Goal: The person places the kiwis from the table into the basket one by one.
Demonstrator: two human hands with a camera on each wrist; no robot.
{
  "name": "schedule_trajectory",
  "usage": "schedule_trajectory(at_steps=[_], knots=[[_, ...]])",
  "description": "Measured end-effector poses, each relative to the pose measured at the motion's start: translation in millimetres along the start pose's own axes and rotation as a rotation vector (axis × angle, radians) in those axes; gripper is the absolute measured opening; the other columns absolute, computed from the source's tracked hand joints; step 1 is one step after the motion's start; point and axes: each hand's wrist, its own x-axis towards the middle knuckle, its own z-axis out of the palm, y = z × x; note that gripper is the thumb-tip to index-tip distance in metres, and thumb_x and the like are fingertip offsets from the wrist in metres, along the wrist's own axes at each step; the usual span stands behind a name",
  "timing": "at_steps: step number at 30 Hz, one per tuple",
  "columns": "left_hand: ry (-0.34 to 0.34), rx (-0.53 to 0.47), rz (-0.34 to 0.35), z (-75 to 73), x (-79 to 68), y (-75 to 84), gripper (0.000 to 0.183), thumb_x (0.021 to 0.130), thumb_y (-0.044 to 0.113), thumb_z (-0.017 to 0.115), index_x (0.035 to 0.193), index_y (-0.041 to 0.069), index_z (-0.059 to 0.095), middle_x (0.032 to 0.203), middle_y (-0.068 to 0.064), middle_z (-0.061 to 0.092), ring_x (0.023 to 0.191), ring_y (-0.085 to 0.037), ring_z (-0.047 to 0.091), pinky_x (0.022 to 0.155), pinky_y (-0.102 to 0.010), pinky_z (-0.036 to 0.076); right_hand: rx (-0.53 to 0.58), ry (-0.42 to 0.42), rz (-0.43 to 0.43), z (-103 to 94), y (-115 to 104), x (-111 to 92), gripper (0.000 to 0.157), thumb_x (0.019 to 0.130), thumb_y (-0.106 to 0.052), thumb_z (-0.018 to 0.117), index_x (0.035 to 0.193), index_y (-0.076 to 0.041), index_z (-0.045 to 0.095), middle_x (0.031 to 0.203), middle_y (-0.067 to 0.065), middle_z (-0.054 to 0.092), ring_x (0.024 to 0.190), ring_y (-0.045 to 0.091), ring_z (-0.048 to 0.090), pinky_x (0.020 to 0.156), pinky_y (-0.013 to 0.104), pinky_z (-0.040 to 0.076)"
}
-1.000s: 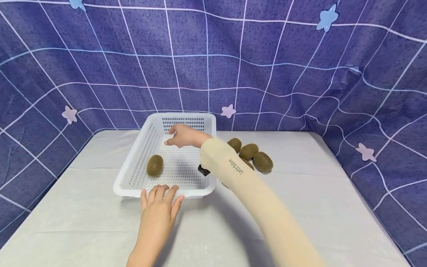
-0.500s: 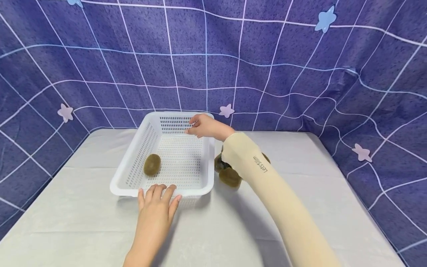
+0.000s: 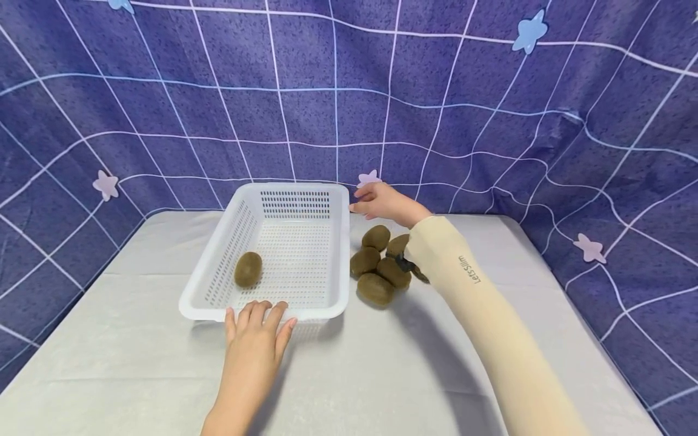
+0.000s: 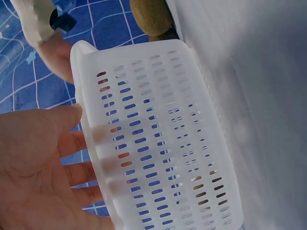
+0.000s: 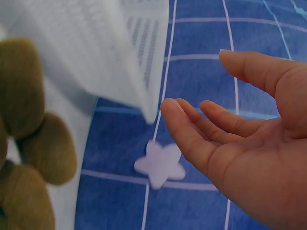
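A white slotted plastic basket (image 3: 338,260) sits on the table with one brown kiwi (image 3: 248,269) inside, near its left wall. My left hand (image 3: 253,345) holds the basket's near rim, fingers hooked over the edge; in the left wrist view the fingertips show through the slots. Empty and with fingers loosely spread, my right hand (image 3: 384,203) hovers just beyond the basket's far right corner. Several kiwis (image 3: 375,289) lie clustered right of the basket, some partly hidden by the right sleeve. The right wrist view shows the thumb and fingers (image 5: 187,134) apart.
A white cloth (image 3: 136,339) covers the table. Behind it hangs a blue curtain (image 3: 305,115) with grid lines and star shapes. The beige right sleeve (image 3: 491,327) stretches over the table's right side.
My right hand has moved from over the basket's inside rightward past its far right corner, uncovering more of the kiwi cluster. The left hand has stayed on the near rim.
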Motion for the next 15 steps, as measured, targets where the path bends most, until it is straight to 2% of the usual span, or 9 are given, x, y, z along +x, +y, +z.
schedule_trajectory(at_steps=[4,15], knots=[[0.010,0.001,0.003,0.3,-0.1,-0.5,0.036,0.094,0.024,0.063,0.120,-0.001,0.060,0.116,-0.025,0.057,0.119,-0.049,0.046,0.101,-0.074,0.019,0.046,0.020,0.022,-14.0,19.3,-8.4,0.053,0.095,-0.019,0.062,0.137,0.006,0.042,0.132,0.024,0.051,0.111,0.034,0.059,0.095,0.037,0.049],[0.006,0.006,-0.002,0.1,-0.4,-0.1,0.036,0.094,0.024,0.063,0.119,-0.001,0.061,0.116,-0.025,0.057,0.119,-0.048,0.046,0.102,-0.074,0.019,0.084,0.084,0.117,-44.7,77.5,-32.1,0.054,0.096,-0.016,0.059,0.137,0.012,0.037,0.132,0.028,0.048,0.115,0.034,0.054,0.101,0.041,0.044]])
